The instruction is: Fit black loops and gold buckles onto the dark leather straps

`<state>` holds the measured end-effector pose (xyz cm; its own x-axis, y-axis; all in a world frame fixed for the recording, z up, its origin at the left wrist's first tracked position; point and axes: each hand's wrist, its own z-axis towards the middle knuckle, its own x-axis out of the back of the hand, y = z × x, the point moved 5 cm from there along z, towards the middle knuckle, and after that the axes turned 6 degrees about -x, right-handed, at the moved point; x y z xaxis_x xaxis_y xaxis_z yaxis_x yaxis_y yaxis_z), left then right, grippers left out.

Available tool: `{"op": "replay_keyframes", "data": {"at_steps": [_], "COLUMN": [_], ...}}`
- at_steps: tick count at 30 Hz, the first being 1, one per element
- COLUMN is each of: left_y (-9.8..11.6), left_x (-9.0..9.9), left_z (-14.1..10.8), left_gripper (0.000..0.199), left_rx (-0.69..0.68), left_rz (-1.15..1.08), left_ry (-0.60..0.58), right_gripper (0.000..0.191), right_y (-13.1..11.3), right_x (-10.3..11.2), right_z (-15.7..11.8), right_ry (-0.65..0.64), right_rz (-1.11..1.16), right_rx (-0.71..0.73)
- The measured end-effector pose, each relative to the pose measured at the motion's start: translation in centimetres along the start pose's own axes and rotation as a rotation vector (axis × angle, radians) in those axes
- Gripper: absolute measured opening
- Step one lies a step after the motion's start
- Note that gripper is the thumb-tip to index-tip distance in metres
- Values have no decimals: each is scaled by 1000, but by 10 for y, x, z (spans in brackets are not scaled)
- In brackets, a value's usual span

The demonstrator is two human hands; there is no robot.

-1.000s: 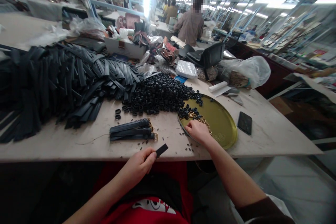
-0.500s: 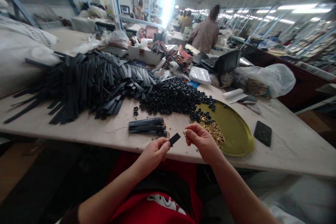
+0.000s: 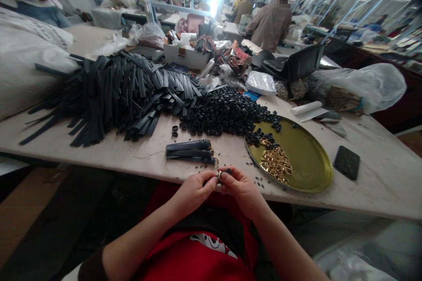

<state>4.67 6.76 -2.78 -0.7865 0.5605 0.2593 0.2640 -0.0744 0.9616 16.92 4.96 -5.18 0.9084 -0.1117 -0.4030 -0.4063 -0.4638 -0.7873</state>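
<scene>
Both hands meet over the table's front edge. My left hand (image 3: 201, 185) is closed on a dark strap (image 3: 227, 171), most of it hidden by fingers. My right hand (image 3: 239, 184) pinches a small gold buckle (image 3: 220, 176) against that strap, its thumb close to the left fingertips. Just beyond the hands lies a small stack of dark straps fitted with gold buckles (image 3: 189, 152). To the right, a gold-coloured round tray (image 3: 310, 158) carries a heap of gold buckles (image 3: 276, 163) and some black loops.
A big pile of dark straps (image 3: 112, 96) covers the table's left side. Beside it is a heap of small black loops (image 3: 219, 112). A phone (image 3: 347, 162) lies right of the tray. Bags, scraps and a white box (image 3: 184, 56) stand behind. Other people (image 3: 272, 24) are in the background.
My right hand has moved left and down with the buckle to the strap in my left hand, so the two hands now touch. A person has come into view at upper left.
</scene>
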Motion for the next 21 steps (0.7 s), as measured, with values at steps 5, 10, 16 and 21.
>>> {"op": "replay_keyframes", "data": {"at_steps": [5, 10, 16, 21], "left_y": [-11, -11, -23, -38], "left_x": [-7, -6, -8, -14], "left_z": [3, 3, 7, 6], "left_gripper": [20, 22, 27, 28], "left_rx": [-4, 24, 66, 262], "left_rz": [-5, 27, -158, -358], "left_ry": [50, 37, 27, -42], "right_gripper": [27, 23, 23, 29], "right_y": [12, 20, 25, 26], "right_x": [6, 8, 3, 4], "right_z": [1, 5, 2, 5], "right_ry": [151, 183, 168, 114], "right_rz": [27, 156, 34, 82], "right_rx": [103, 79, 98, 14]}}
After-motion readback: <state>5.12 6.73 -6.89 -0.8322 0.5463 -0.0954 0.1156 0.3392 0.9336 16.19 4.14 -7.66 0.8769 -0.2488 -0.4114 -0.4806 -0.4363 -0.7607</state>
